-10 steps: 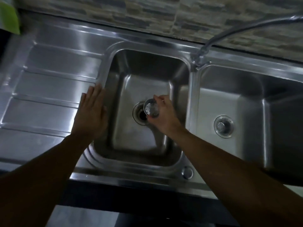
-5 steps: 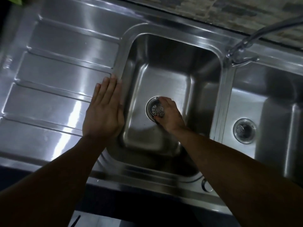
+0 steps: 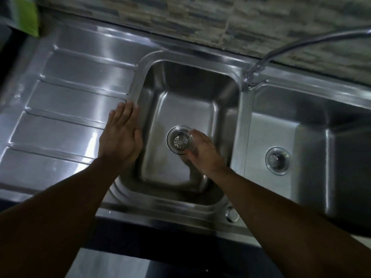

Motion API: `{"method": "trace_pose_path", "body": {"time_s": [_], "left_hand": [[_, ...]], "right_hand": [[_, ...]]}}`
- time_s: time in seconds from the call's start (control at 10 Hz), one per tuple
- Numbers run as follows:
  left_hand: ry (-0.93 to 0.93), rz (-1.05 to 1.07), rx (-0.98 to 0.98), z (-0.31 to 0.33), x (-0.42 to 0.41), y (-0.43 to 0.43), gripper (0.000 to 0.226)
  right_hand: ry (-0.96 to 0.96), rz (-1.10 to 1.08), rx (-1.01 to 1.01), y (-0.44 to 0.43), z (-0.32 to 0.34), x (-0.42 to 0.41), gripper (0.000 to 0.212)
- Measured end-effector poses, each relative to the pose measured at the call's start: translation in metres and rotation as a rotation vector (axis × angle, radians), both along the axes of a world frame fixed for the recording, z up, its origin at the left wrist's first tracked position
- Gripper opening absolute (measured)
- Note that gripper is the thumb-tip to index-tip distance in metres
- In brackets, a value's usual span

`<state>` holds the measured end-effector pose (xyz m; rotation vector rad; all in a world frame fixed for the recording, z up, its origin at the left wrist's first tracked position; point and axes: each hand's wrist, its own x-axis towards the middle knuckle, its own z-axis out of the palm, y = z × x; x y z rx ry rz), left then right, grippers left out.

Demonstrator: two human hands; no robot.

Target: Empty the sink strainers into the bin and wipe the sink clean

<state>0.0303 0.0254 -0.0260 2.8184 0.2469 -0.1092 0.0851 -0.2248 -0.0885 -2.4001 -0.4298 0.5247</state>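
A round perforated metal strainer point(image 3: 180, 141) sits in the drain of the left sink basin point(image 3: 180, 97). My right hand point(image 3: 202, 152) hovers just right of it inside the basin, fingers loose and blurred, holding nothing. My left hand point(image 3: 120, 135) lies flat on the basin's left rim, fingers straight. A second strainer point(image 3: 276, 159) sits in the drain of the right basin point(image 3: 311, 121). No bin is in view.
A ribbed steel drainboard point(image 3: 66, 109) stretches to the left. A curved tap point(image 3: 259, 67) rises between the basins in front of a stone-tiled wall. A green object point(image 3: 26, 17) stands at the top left corner. A round plug point(image 3: 231, 214) sits on the front rim.
My right hand lowered the strainer into the left drain, let go of it and drew back to the right. My left hand stayed on the rim.
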Motion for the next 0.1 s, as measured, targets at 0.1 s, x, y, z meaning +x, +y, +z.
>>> {"method": "trace_pose_path", "body": {"time_s": [0.1], "left_hand": [[0.174,0.058,0.061,0.0327,0.0138,-0.0172,0.072]], "right_hand": [[-0.04,0.046,-0.015,-0.017,0.0394,-0.004,0.062]]}}
